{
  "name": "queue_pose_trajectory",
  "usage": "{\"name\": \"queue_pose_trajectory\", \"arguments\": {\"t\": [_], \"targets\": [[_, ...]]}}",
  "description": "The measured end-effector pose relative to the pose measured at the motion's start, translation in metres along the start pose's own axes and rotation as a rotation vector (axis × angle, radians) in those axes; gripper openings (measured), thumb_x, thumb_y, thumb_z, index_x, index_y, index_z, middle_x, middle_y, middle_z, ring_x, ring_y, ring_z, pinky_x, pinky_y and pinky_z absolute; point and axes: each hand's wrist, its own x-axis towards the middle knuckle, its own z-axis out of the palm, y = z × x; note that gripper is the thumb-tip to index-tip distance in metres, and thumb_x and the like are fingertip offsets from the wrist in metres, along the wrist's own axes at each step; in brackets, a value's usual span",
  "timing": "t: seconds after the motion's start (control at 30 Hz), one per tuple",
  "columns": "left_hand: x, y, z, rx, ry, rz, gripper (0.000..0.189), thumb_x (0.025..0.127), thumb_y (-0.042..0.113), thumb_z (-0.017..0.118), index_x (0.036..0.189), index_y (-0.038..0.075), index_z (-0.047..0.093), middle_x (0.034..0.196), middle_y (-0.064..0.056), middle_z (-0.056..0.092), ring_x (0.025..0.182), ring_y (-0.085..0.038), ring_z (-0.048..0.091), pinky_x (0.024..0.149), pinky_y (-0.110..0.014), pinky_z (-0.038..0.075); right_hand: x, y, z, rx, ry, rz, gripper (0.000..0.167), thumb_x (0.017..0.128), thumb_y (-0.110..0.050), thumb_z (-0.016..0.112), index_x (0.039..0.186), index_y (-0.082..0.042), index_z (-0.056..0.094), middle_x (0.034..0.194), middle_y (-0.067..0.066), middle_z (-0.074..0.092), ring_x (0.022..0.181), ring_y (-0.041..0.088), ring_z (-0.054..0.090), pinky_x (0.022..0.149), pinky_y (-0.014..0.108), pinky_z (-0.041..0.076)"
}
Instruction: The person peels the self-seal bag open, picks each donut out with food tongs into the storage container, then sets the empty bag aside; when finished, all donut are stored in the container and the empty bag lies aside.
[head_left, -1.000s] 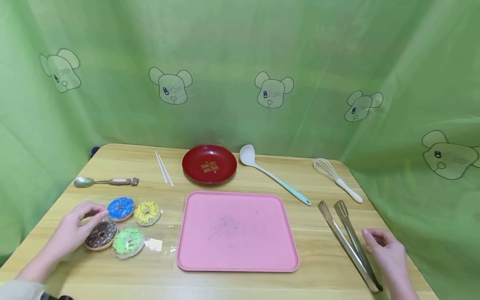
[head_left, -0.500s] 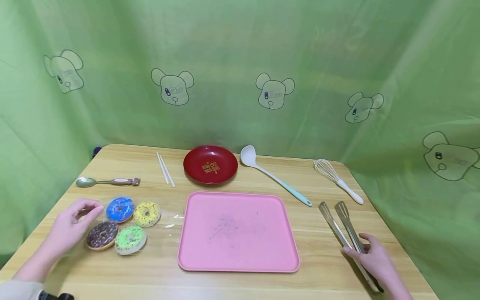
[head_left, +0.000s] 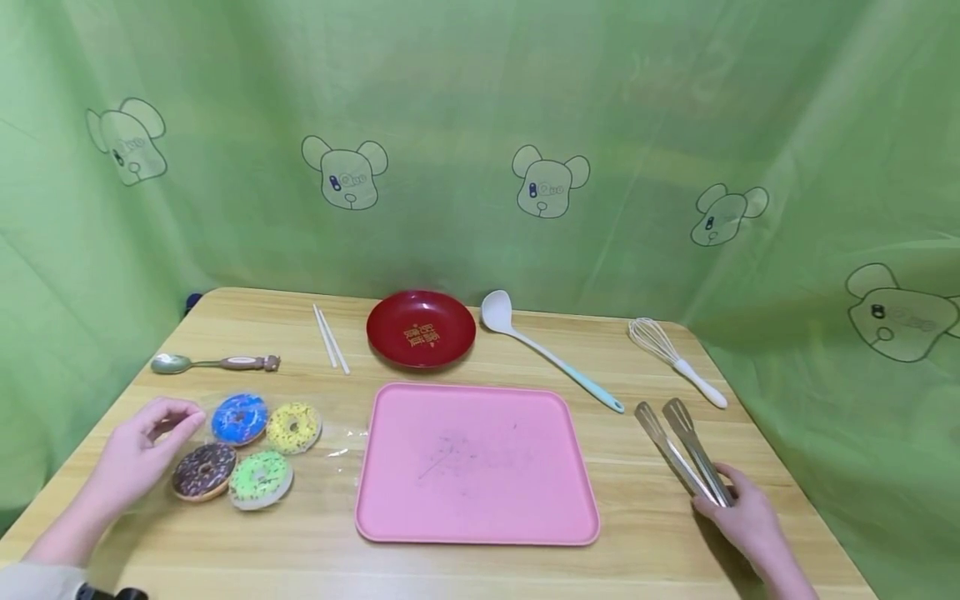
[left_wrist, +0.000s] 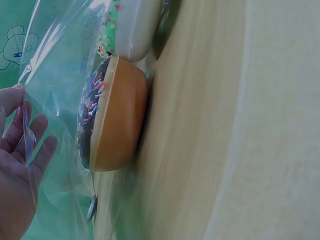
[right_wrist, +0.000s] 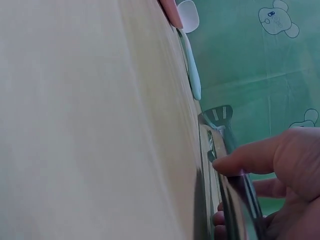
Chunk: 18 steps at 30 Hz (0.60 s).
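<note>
My left hand (head_left: 141,443) pinches the edge of a clear plastic bag (left_wrist: 55,95) between thumb and forefinger, its other fingers loosely bent. Under the film, flat on the table, lie a blue doughnut (head_left: 240,418), a yellow doughnut (head_left: 294,427), a green doughnut (head_left: 260,480) and a chocolate doughnut (head_left: 204,472), all with sprinkles. The chocolate one is nearest this hand. At the right, my right hand (head_left: 746,515) grips metal tongs (head_left: 693,446) around their arms, thumb on one side and fingers on the other. Their slotted ends point away, slightly apart; the hand hides the rear part.
A pink tray (head_left: 476,467) lies mid-table. Behind it are a red plate (head_left: 421,329) and a white ladle (head_left: 551,358) with a turquoise handle. White chopsticks (head_left: 330,339) and a spoon (head_left: 215,363) lie at the back left, a whisk (head_left: 675,362) at the back right. Green curtain (head_left: 465,100) surrounds the table.
My right hand has moved left onto the tongs and grasped them; their slotted ends have shifted slightly. My left hand has drawn a little left from the blue doughnut.
</note>
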Motion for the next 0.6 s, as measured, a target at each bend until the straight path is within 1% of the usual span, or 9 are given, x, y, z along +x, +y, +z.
{"name": "queue_pose_trajectory", "arguments": {"t": [0.2,0.3,0.33,0.4,0.5,0.6], "targets": [[0.0,-0.001,-0.001,-0.005,-0.011,0.003,0.017,0.09,0.008,0.06,0.104,-0.003,0.058,0.093,0.02,0.055,0.088,0.011,0.048,0.077,0.0,0.035,-0.001,0.002,0.002,-0.031,0.154,-0.093,0.061,0.079,-0.014,0.072,0.128,0.008,0.043,0.097,0.035,0.057,0.075,0.03,0.057,0.057,0.031,0.044],[0.0,-0.001,-0.002,-0.006,-0.018,0.005,0.018,0.091,0.01,0.06,0.103,-0.003,0.058,0.093,0.021,0.055,0.088,0.011,0.048,0.077,0.0,0.036,0.0,-0.001,0.003,-0.049,0.198,-0.136,0.058,0.079,-0.014,0.072,0.126,0.008,0.046,0.095,0.033,0.06,0.075,0.029,0.058,0.058,0.031,0.044],[0.0,0.0,-0.002,-0.007,-0.021,0.006,0.018,0.091,0.011,0.06,0.103,-0.003,0.058,0.093,0.021,0.055,0.088,0.011,0.048,0.077,0.0,0.036,0.0,-0.003,0.003,-0.041,0.202,-0.147,0.058,0.079,-0.014,0.072,0.125,0.009,0.046,0.096,0.034,0.059,0.075,0.031,0.059,0.058,0.031,0.044],[0.0,0.0,-0.001,-0.005,-0.023,0.008,0.018,0.091,0.011,0.06,0.103,-0.002,0.059,0.093,0.021,0.055,0.088,0.011,0.048,0.077,0.0,0.036,-0.001,-0.008,0.004,-0.022,0.2,-0.158,0.059,0.079,-0.013,0.073,0.126,0.009,0.046,0.098,0.035,0.059,0.076,0.031,0.06,0.058,0.029,0.046],[0.0,0.001,0.0,-0.006,-0.024,0.008,0.017,0.091,0.011,0.06,0.102,-0.002,0.06,0.093,0.021,0.055,0.087,0.011,0.048,0.077,0.0,0.036,-0.002,-0.018,0.006,0.022,0.18,-0.175,0.06,0.079,-0.012,0.073,0.128,0.008,0.045,0.1,0.035,0.058,0.073,0.021,0.06,0.054,0.026,0.048],[0.001,0.001,0.0,-0.003,-0.021,0.005,0.017,0.091,0.01,0.06,0.102,-0.002,0.06,0.092,0.021,0.055,0.087,0.011,0.048,0.076,0.0,0.036,0.0,-0.029,0.009,0.072,0.158,-0.202,0.061,0.08,-0.011,0.072,0.131,0.005,0.043,0.102,0.033,0.057,0.07,0.01,0.055,0.05,0.025,0.049]]}}
